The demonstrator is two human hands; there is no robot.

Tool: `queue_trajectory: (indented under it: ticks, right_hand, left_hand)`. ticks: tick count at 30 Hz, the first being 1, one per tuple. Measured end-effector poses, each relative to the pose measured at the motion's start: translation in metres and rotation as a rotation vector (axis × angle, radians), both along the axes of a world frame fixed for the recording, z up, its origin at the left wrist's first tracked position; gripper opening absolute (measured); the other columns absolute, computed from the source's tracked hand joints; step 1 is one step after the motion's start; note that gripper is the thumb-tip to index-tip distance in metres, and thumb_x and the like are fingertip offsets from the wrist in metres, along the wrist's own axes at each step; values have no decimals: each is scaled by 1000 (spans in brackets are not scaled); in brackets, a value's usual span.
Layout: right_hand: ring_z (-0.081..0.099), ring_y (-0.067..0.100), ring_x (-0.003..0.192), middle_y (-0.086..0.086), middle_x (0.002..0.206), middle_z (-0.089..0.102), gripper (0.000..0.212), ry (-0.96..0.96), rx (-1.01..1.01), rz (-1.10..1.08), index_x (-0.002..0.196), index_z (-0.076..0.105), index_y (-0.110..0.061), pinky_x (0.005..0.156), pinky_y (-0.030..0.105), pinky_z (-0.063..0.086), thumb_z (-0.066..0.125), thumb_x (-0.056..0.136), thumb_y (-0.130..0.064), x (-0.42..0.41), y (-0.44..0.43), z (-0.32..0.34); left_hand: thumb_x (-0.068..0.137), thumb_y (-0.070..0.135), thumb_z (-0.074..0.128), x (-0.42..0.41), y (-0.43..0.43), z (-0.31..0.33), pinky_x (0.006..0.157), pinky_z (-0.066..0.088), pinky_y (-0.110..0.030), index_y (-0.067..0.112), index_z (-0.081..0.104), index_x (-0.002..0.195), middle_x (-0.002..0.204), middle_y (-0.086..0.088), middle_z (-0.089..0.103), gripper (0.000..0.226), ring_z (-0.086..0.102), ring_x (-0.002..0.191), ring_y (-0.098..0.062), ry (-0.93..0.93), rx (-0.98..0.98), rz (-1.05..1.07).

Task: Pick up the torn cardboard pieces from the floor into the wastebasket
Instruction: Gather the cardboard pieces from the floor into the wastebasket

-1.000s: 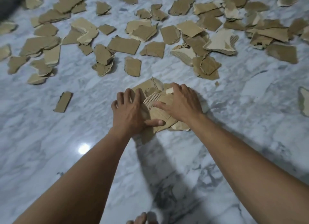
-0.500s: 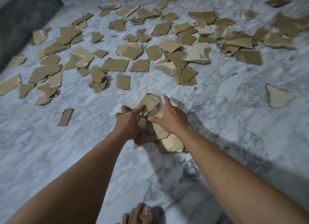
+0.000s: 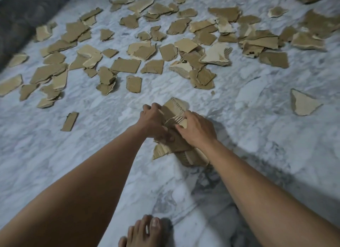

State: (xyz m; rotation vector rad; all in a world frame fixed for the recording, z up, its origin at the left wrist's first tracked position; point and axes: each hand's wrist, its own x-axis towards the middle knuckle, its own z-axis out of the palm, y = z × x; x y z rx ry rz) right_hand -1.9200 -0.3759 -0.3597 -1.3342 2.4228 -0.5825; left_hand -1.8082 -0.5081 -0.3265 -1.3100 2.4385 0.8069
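Observation:
A stack of torn brown cardboard pieces [image 3: 176, 108] is gripped between both hands above the white marble floor [image 3: 55, 154]. My left hand [image 3: 152, 121] clamps the stack's left side, my right hand [image 3: 197, 128] presses its right side and top. The stack's lower end [image 3: 193, 157] hangs tilted just over the floor. Several more torn cardboard pieces [image 3: 127, 65] lie scattered across the floor beyond the hands. No wastebasket is in view.
A single strip of cardboard [image 3: 70, 121] lies to the left, and a pale triangular piece [image 3: 303, 105] to the right. A dark grey object [image 3: 22, 20] fills the far left corner. My bare foot [image 3: 145, 232] stands at the bottom edge.
Both hands have gathered the flat pile, closed on it from both sides and lifted it off the floor, tilting it upright. The view has pulled back and up.

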Motion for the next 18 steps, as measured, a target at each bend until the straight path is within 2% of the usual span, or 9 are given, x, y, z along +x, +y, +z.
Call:
queue_trajectory:
  ticks: [3, 7, 9, 14, 16, 18]
  right_hand:
    - [65, 35, 103, 11, 115, 70, 41, -1, -3, -31, 119, 52, -18, 75, 36, 46, 60, 95, -50, -8, 7, 1]
    - [62, 34, 109, 12, 117, 69, 44, -86, 28, -109, 124, 55, -20, 81, 36, 48, 64, 92, -49, -29, 19, 5]
    - [63, 32, 107, 9, 118, 69, 43, -118, 30, -145, 121, 55, -23, 79, 36, 48, 65, 90, -51, -41, 28, 4]
    - [63, 28, 92, 4, 102, 69, 45, -154, 28, -247, 112, 54, -25, 67, 33, 40, 64, 86, -60, -73, 59, -1]
    - [62, 29, 90, 4, 95, 67, 47, -144, 17, -305, 112, 54, -24, 66, 33, 41, 65, 86, -62, -85, 74, -1]
    - [62, 29, 89, 5, 94, 67, 45, -146, -15, -366, 107, 54, -24, 66, 34, 42, 65, 85, -62, -97, 90, -2]
  left_hand:
    - [50, 29, 101, -14, 0, 3, 79, 47, -35, 18, 33, 137, 122, -2, 35, 111, 47, 105, -25, 70, 33, -32]
    - [53, 20, 100, -37, 9, 2, 74, 53, -42, 19, 32, 133, 117, -9, 54, 105, 56, 101, -28, 153, 118, -11]
    - [56, 19, 98, -49, 16, 0, 70, 50, -37, 20, 32, 138, 113, -8, 57, 105, 57, 98, -26, 165, 167, 3]
    - [57, 39, 97, -70, 32, -6, 86, 56, -46, 16, 40, 138, 122, -11, 54, 102, 58, 106, -30, 81, 67, -100]
    - [59, 52, 93, -79, 42, -9, 94, 48, -43, 17, 41, 141, 128, -11, 45, 103, 47, 117, -32, 61, -22, -169]
    - [68, 57, 85, -93, 57, -13, 94, 38, -39, 17, 44, 140, 131, -11, 43, 92, 39, 124, -33, 91, -78, -243]
